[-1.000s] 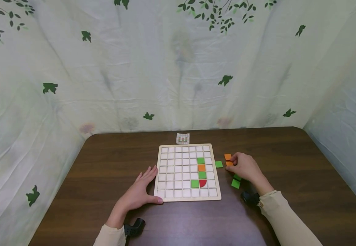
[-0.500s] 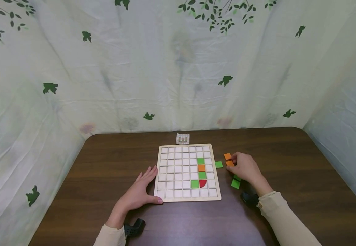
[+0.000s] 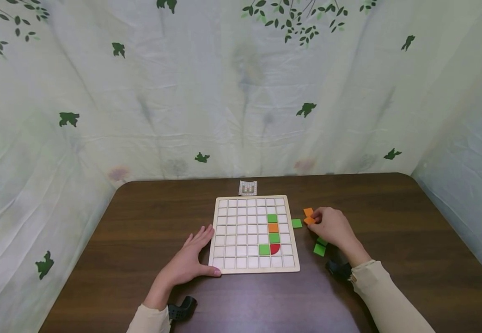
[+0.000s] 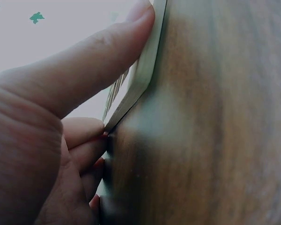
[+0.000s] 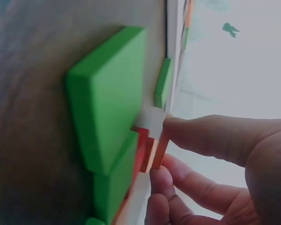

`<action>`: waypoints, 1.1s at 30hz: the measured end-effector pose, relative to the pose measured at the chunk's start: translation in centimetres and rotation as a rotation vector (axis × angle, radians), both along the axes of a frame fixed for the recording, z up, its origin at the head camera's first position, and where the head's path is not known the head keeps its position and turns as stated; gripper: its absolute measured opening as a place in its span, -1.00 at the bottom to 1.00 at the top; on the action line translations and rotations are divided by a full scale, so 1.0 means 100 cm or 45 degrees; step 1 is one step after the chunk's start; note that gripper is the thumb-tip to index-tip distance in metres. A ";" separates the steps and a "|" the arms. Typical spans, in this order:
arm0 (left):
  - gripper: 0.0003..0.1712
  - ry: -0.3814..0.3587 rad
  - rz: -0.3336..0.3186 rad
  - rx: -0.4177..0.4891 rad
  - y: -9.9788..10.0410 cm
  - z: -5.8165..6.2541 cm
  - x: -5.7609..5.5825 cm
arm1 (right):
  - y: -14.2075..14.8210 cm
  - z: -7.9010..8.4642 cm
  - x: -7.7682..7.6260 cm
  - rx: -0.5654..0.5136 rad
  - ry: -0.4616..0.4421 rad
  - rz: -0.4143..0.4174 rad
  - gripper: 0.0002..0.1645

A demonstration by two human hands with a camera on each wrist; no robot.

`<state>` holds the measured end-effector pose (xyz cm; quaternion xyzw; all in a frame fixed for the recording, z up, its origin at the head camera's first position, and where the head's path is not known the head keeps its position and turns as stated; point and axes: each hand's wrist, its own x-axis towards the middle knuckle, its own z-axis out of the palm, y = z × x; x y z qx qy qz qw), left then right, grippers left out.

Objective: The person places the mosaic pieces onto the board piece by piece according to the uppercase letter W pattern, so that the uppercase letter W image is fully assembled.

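A wooden grid board (image 3: 242, 230) with white cells lies mid-table. It bears several green, orange and red pieces. My left hand (image 3: 186, 260) rests against its left side, with straight fingers along that edge and the thumb (image 4: 107, 58) at the near-left corner. To the right of the board, my right hand (image 3: 335, 227) pinches an orange square tile (image 5: 161, 149) between thumb and fingers. Just behind it lies another orange tile (image 3: 308, 211). Two green tiles (image 3: 319, 249) lie near the right wrist, one partly covered by the hand. In the right wrist view, a red piece (image 5: 139, 149) shows beyond them.
Between the board and the right hand lies a single green tile (image 3: 296, 223). A small printed pattern card (image 3: 247, 188) sits behind the board. The brown table (image 3: 141, 208) ends at a white leaf-patterned curtain (image 3: 224, 92).
The orange tile in my right fingers has turned and shifted slightly left. My left hand has stayed in place at the board, and the pieces on the board are unchanged.
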<state>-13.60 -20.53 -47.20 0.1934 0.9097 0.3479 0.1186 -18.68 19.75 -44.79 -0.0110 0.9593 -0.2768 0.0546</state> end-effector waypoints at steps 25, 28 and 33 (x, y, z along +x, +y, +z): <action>0.38 -0.006 -0.004 -0.013 0.001 -0.001 -0.003 | -0.032 0.021 0.022 -0.138 0.181 0.133 -0.70; 0.38 -0.009 -0.003 -0.011 0.001 -0.001 -0.002 | -0.039 0.021 0.025 -0.126 0.201 0.152 -0.71; 0.38 -0.014 0.000 0.004 0.001 0.000 0.001 | -0.050 0.019 0.030 -0.147 0.217 0.188 -0.73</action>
